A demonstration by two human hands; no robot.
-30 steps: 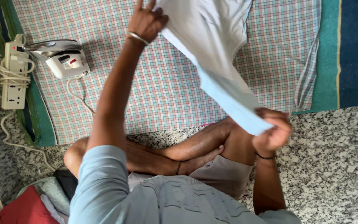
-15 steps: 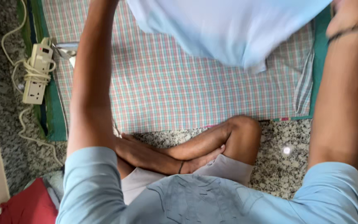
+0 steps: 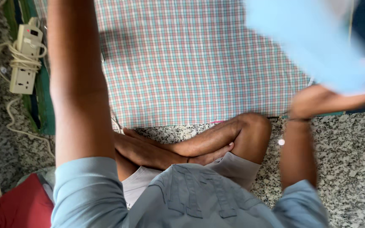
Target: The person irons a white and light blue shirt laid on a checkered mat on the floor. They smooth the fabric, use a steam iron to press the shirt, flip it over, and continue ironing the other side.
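Observation:
A light blue garment (image 3: 313, 42) hangs blurred at the upper right, over a checked cloth (image 3: 191, 63) spread on the floor. My right hand (image 3: 322, 101) grips the garment's lower edge near the cloth's right corner; hand and garment are both motion-blurred. My left forearm (image 3: 77, 76) rises straight up the left side and leaves the top of the frame, so my left hand is out of sight. My crossed legs (image 3: 199, 143) rest just below the cloth's near edge.
A white power strip (image 3: 24, 55) with a coiled cable lies at the left on a green mat edge (image 3: 43, 109). A red cloth (image 3: 17, 207) sits at the bottom left. Speckled granite floor (image 3: 351, 169) surrounds the cloth.
The garment has swung from the top centre to the upper right. My right hand has dropped from above the frame to beside the cloth's right corner. The left arm stays raised.

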